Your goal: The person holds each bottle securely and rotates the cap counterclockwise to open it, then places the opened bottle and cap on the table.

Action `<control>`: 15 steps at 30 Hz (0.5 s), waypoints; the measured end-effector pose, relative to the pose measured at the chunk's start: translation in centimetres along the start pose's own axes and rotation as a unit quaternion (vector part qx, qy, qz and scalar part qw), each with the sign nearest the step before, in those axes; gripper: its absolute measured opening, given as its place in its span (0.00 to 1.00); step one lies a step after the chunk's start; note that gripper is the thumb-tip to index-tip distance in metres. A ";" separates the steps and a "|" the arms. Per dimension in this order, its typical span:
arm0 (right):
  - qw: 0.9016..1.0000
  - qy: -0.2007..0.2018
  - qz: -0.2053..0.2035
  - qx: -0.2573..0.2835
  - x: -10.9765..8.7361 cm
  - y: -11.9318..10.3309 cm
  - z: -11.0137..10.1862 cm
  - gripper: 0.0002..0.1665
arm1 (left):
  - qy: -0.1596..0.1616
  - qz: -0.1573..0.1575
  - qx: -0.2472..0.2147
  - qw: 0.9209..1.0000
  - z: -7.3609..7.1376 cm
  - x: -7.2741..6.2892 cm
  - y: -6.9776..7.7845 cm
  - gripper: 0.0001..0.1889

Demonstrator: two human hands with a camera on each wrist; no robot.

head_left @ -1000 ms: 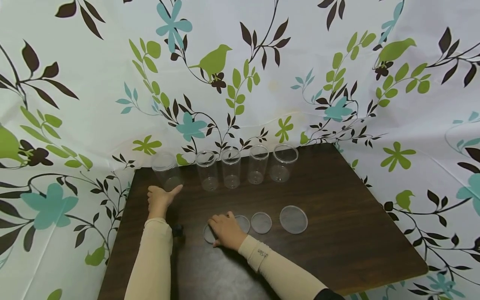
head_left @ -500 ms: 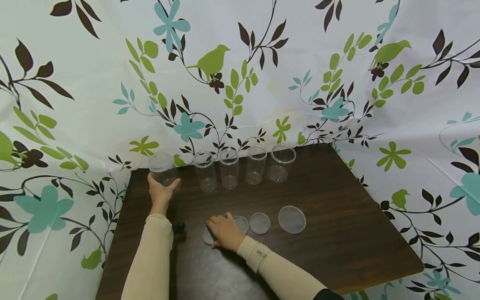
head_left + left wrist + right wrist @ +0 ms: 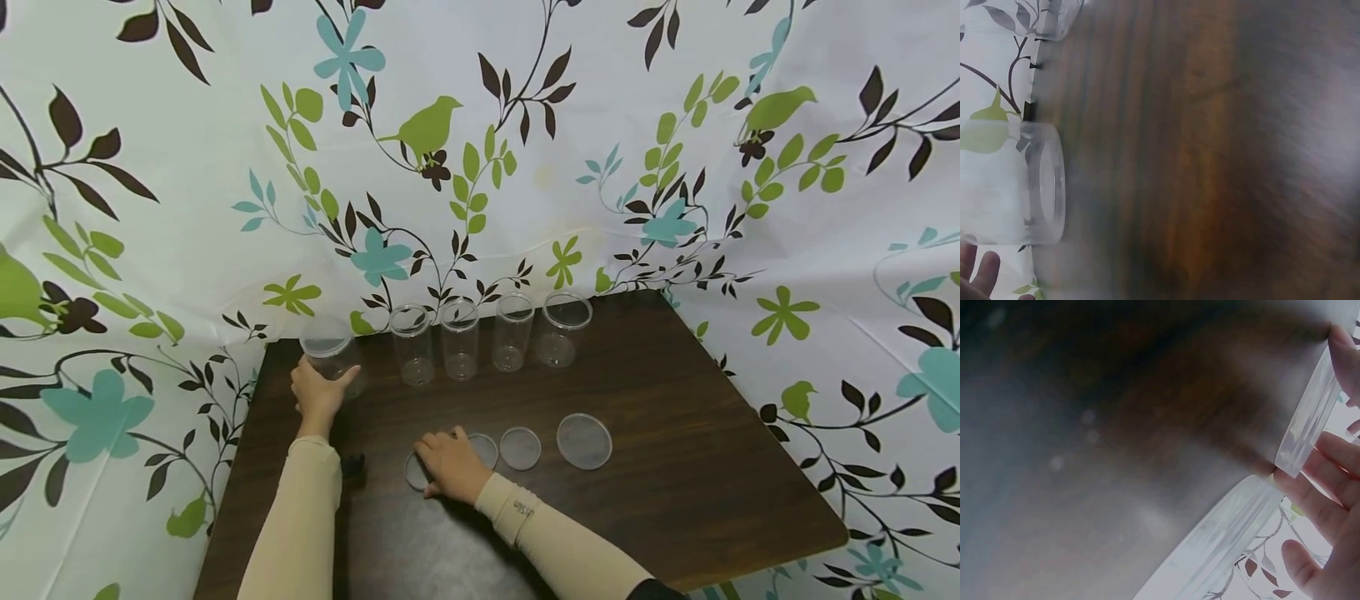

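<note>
At the table's back left, my left hand (image 3: 318, 396) grips a wide clear plastic jar (image 3: 330, 350), thumb on its right and fingers on its left. The left wrist view shows the jar (image 3: 1010, 187) from the side, with fingertips (image 3: 986, 272) against it. My right hand (image 3: 453, 464) lies low over the table, thumb and fingers spanning the edge of a round clear lid (image 3: 414, 473). In the right wrist view this lid (image 3: 1307, 422) sits between thumb and fingertips, with another lid (image 3: 1210, 544) beside it. The hand partly covers a second lid (image 3: 485, 450) in the head view.
Several clear jars (image 3: 461, 342) stand upright in a row along the back edge. A small lid (image 3: 521, 448) and a larger lid (image 3: 584, 442) lie right of my right hand. A small black object (image 3: 352, 465) is beside my left sleeve. Patterned cloth (image 3: 525, 183) hangs behind the table (image 3: 675, 467).
My left hand has reached the left jar and closed its fingers round it; the jar has shifted slightly toward me. The right hand has stayed in place at the lid.
</note>
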State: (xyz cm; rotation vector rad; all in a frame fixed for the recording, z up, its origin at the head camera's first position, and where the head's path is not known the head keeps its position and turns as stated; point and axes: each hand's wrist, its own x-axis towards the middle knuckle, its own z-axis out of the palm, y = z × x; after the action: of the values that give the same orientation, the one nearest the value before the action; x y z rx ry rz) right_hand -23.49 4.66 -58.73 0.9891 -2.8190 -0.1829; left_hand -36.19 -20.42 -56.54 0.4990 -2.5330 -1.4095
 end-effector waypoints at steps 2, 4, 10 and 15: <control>1.000 0.004 0.000 0.002 0.0 0.0 0.0 0.49 | 0.007 0.017 0.000 1.000 -0.1 -0.6 -0.2 0.55; 1.000 0.007 -0.002 0.002 -0.1 0.0 -0.1 0.49 | 0.012 0.033 -0.008 0.999 -0.4 -1.4 -0.1 0.55; 1.000 0.007 -0.005 0.011 -0.4 0.0 -0.3 0.49 | 0.010 0.073 -0.078 0.994 -1.2 -4.6 0.3 0.52; 0.999 -0.029 -0.010 0.038 -0.5 0.2 -0.6 0.56 | 0.018 0.085 -0.096 0.992 -1.7 -7.4 0.7 0.53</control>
State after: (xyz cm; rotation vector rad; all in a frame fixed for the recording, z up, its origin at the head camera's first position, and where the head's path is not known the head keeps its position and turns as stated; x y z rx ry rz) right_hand -23.08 5.08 -58.17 1.0449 -2.8884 -0.1097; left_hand -28.97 -18.59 -55.14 0.2667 -2.3174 -1.5430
